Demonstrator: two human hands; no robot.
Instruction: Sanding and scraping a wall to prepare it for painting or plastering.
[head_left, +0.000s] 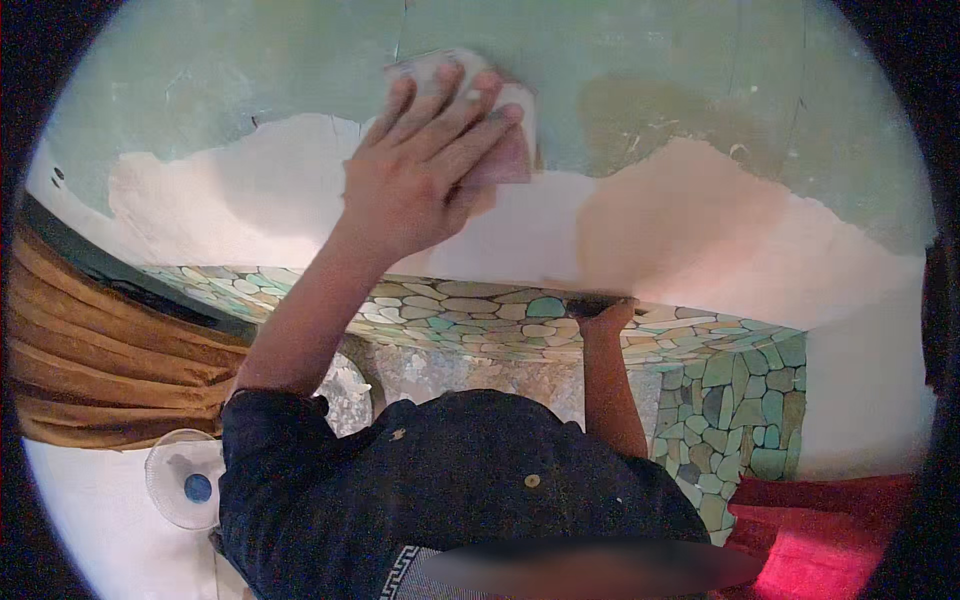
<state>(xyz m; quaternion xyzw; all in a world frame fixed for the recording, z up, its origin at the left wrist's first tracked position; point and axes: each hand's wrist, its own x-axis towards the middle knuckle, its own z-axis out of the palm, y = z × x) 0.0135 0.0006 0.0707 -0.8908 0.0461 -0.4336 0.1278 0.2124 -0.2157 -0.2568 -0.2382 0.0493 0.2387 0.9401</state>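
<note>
My left hand (420, 157) lies flat with fingers spread over a pale, pinkish sheet (517, 154) against a green-painted wall (675, 45). Whether the sheet is paper, sandpaper or cloth is unclear. Below the green paint spreads an uneven pinkish-white coat (517, 225), which the heel of my hand overlaps. Lower down and to the right, my right hand (616, 315) is closed at a dark object (589, 307), along the top of a stone-patterned band (480, 300). Most of that object is hidden or too small to identify.
A gathered brown curtain (112, 352) hangs at the left. Below it is a fan (184, 480) with a clear round cover and blue centre. Stone-patterned covering (731, 405) continues around the right corner, above red cloth (817, 540). Patchy, mottled ground (480, 382) shows beyond my dark shirt.
</note>
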